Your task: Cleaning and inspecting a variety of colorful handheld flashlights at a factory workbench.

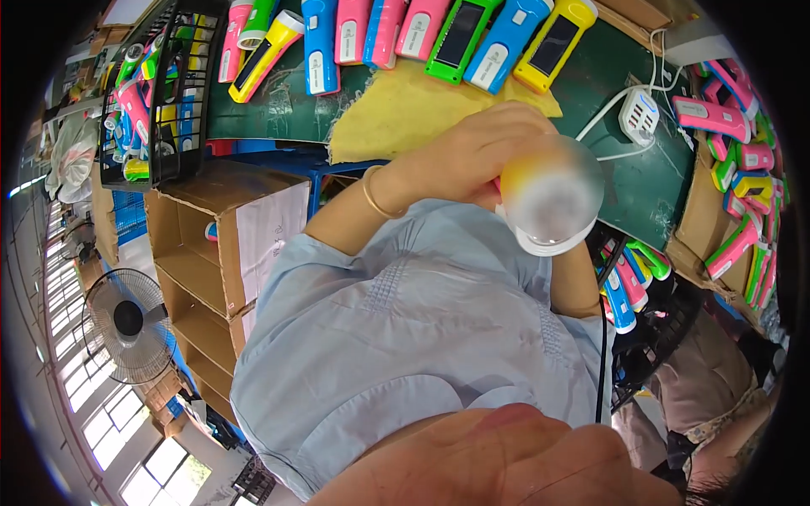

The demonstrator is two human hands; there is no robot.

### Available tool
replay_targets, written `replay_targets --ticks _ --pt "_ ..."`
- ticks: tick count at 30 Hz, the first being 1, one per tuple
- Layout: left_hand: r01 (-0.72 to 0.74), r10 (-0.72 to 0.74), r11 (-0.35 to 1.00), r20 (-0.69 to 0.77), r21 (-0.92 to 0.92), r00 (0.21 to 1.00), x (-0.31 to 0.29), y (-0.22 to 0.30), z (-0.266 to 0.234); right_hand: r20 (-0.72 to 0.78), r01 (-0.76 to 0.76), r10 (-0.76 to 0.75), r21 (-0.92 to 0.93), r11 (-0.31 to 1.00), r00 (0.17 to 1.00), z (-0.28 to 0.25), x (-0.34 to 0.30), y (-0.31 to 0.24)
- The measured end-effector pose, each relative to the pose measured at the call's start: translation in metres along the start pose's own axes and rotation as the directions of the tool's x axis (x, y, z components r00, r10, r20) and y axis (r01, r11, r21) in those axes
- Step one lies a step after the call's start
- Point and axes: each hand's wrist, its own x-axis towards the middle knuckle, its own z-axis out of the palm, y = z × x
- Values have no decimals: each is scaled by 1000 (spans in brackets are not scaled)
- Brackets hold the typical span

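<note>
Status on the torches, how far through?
Looks done: a row of torches laid out on the green table. In hand: the left hand grips a yellow torch, lens towards the camera; the right hand is hidden behind it. Possibly left: the cardboard box and black basket hold many more, state unclear.

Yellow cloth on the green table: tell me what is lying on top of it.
Resting on the yellow cloth are the ends of a row of flashlights: pink, green, blue and yellow. The left hand, gripping a yellow flashlight, covers its near edge; anything there is hidden.
</note>
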Motion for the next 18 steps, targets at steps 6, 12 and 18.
replay_targets --ticks 6,12,18 --pt "343 -345 939 -106 -39 933 -19 17 -1 133 -41 57 -121 992 989 -28 5 -33" --pt "516 -517 856 -65 -41 853 -27 19 3 84 -54 65 -126 991 994 -34 -8 -27" --pt "683 -712 695 -86 -224 697 -16 21 8 27 -105 104 58 993 994 -28 0 -63"
